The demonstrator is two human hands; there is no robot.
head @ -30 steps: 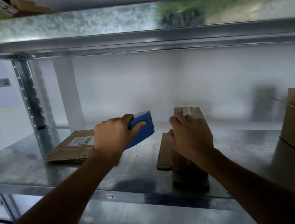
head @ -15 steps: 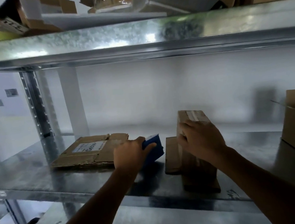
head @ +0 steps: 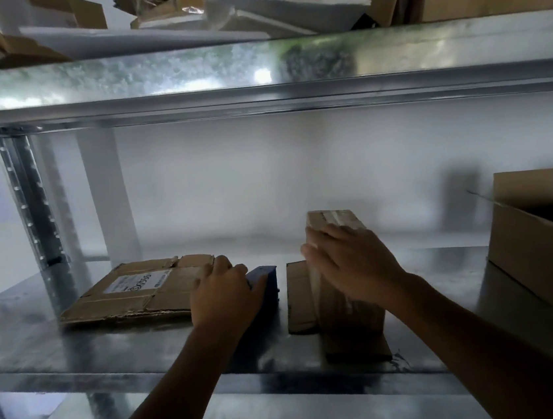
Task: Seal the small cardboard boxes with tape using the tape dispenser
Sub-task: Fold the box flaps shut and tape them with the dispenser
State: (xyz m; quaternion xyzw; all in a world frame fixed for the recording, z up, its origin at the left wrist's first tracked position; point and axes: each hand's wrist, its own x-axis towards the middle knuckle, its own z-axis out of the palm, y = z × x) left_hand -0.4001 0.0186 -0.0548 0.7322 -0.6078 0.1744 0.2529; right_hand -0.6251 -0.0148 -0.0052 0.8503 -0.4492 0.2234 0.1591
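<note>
Working at the galvanised metal shelf (head: 112, 352) running across the lower half of the frame. Gripping the blue plastic tape dispenser (head: 265, 279) at lower centre with the left hand (head: 224, 292), fingers (head: 222, 263) curling over its top and clasping it, apparently resting it on the shelf just left of the box to keep it within reach. Steadying the small brown cardboard box (head: 349, 314), standing on end just right of centre, with the right hand (head: 350, 266). Laying those fingers (head: 320, 238) out straight and flat against the box's upper left face, pressing rather than grasping. Probably rubbing tape down or keeping the tall, narrow box from tipping, though motion blur is making it hard to say which. Leaving a flat brown cardboard piece (head: 298, 296) lying between dispenser and box. Leaving untouched the flattened brown cardboard sheet with a white label (head: 133, 293) at centre left and the larger open cardboard carton (head: 541, 248) at the right edge.
</note>
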